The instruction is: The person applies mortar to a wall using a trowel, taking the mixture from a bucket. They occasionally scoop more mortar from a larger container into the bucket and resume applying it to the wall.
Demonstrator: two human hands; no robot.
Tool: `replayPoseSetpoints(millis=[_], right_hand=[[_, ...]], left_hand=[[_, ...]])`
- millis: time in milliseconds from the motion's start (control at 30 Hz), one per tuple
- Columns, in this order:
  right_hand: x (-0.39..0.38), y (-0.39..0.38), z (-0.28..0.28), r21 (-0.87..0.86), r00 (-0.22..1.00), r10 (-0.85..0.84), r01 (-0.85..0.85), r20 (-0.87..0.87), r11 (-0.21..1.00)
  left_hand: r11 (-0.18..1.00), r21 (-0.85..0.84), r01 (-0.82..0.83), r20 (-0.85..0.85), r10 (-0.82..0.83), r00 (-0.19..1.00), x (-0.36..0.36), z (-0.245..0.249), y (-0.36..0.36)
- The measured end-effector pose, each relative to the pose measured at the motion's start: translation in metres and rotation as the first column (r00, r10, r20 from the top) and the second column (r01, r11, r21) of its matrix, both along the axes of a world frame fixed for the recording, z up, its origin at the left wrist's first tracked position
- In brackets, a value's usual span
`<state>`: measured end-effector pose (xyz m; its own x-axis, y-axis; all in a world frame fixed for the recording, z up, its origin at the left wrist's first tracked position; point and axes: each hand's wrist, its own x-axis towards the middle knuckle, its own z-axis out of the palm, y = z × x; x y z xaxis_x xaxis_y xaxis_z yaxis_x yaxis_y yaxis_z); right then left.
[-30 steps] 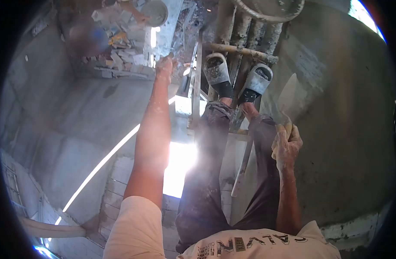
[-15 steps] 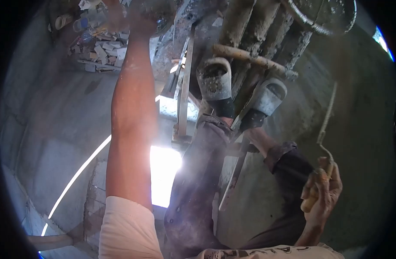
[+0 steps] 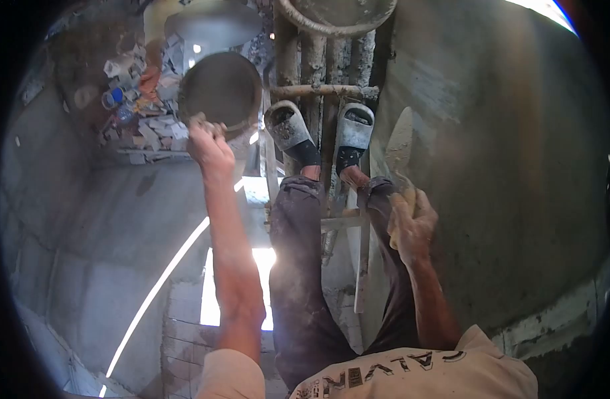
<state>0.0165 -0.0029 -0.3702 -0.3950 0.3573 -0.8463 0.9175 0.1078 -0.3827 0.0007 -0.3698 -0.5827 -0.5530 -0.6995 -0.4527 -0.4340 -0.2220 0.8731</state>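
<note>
Brought the left hand (image 3: 210, 146) back nearer, now clamped on a bucket (image 3: 221, 92) by its rim. Still grips a trowel (image 3: 399, 143) in the right hand (image 3: 415, 223).

We see the left hand (image 3: 213, 149), fingers curled at the near rim of a bucket (image 3: 255, 110). We have the right hand (image 3: 415, 223) gripping a trowel (image 3: 400, 143) by its handle, blade pointing forward. We note slippers (image 3: 356, 128) on crusted poles (image 3: 312, 63), a round basin (image 3: 331, 30) ahead, rubble (image 3: 160, 136) left of the bucket.
</note>
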Motion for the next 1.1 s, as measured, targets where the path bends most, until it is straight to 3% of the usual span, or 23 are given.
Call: replayPoseSetpoints(millis=[67, 100, 133, 233, 333, 400, 433, 500, 600, 633, 667, 700, 800, 900, 933, 1033, 1100], right_hand=[[0.01, -0.001, 0.005, 0.024, 1.0, -0.002, 0.002, -0.024, 1.0], [0.017, -0.001, 0.012, 0.038, 1.0, -0.004, 0.005, -0.024, 0.999], [0.021, 0.0, 0.019, 0.032, 0.999, -0.008, 0.009, -0.031, 0.999], [0.015, 0.002, 0.059, 0.026, 0.997, -0.067, 0.066, 0.047, 0.998], [0.012, 0.019, 0.091, 0.003, 0.985, -0.099, 0.1, 0.139, 0.995], [0.003, 0.035, 0.097, -0.095, 0.992, -0.034, 0.046, 0.122, 0.994], [0.0, 0.042, 0.101, -0.145, 0.993, -0.006, 0.023, 0.119, 0.989], [-0.019, 0.035, 0.104, -0.285, 0.985, -0.173, 0.16, -0.022, 0.945], [-0.026, 0.03, 0.064, -0.515, 0.886, -0.449, 0.332, -0.117, 0.79], [-0.034, 0.032, 0.058, -0.584, 0.836, -0.546, 0.42, -0.048, 0.694], [-0.039, 0.035, 0.057, -0.638, 0.773, -0.634, 0.506, 0.036, 0.58], [-0.038, 0.04, 0.059, -0.679, 0.698, -0.706, 0.579, 0.124, 0.453], [-0.011, 0.066, 0.062, -0.681, 0.6, -0.784, 0.641, 0.157, 0.355], [0.031, 0.091, 0.076, -0.521, 0.521, -0.853, 0.737, 0.031, 0.43], [0.046, 0.099, 0.081, -0.533, 0.493, -0.87, 0.742, 0.024, 0.406], [0.077, 0.102, 0.082, -0.432, 0.323, -0.946, 0.857, 0.029, 0.279], [0.089, 0.114, 0.089, -0.404, 0.196, -0.98, 0.895, -0.021, 0.188]], left_hand=[[0.964, -0.2, 0.173, 0.03, -0.17, 0.985, -0.019, 0.066, 0.035], [0.996, 0.03, -0.08, 0.213, 0.072, 0.974, -0.038, 0.096, 0.044], [0.909, 0.2, -0.365, 0.429, 0.253, 0.867, -0.051, 0.118, 0.049], [0.966, 0.23, -0.12, 0.349, 0.033, 0.937, -0.031, 0.141, 0.067], [0.962, 0.254, 0.099, 0.425, -0.203, 0.882, -0.013, 0.163, 0.102], [0.91, 0.137, 0.392, 0.378, -0.414, 0.828, -0.01, 0.174, 0.133], [0.846, 0.075, 0.528, 0.37, -0.515, 0.773, -0.005, 0.182, 0.148], [0.717, 0.198, 0.669, 0.426, -0.677, 0.6, -0.004, 0.207, 0.173], [0.551, 0.392, 0.737, 0.475, -0.807, 0.351, -0.024, 0.264, 0.222], [0.503, 0.459, 0.733, 0.485, -0.833, 0.268, -0.028, 0.278, 0.235], [0.332, 0.311, 0.891, 0.419, -0.889, 0.185, -0.006, 0.262, 0.24], [0.279, 0.299, 0.913, 0.382, -0.911, 0.154, -0.001, 0.265, 0.251], [0.148, 0.221, 0.964, 0.242, -0.966, 0.093, 0.01, 0.276, 0.295], [-0.179, 0.129, 0.975, 0.148, -0.969, -0.198, 0.023, 0.265, 0.323], [-0.26, 0.235, 0.937, 0.134, -0.946, -0.296, 0.023, 0.267, 0.331], [-0.493, 0.181, 0.851, -0.016, -0.867, -0.499, 0.025, 0.253, 0.337], [-0.507, 0.208, 0.836, 0.047, -0.849, -0.527, 0.021, 0.26, 0.338]])
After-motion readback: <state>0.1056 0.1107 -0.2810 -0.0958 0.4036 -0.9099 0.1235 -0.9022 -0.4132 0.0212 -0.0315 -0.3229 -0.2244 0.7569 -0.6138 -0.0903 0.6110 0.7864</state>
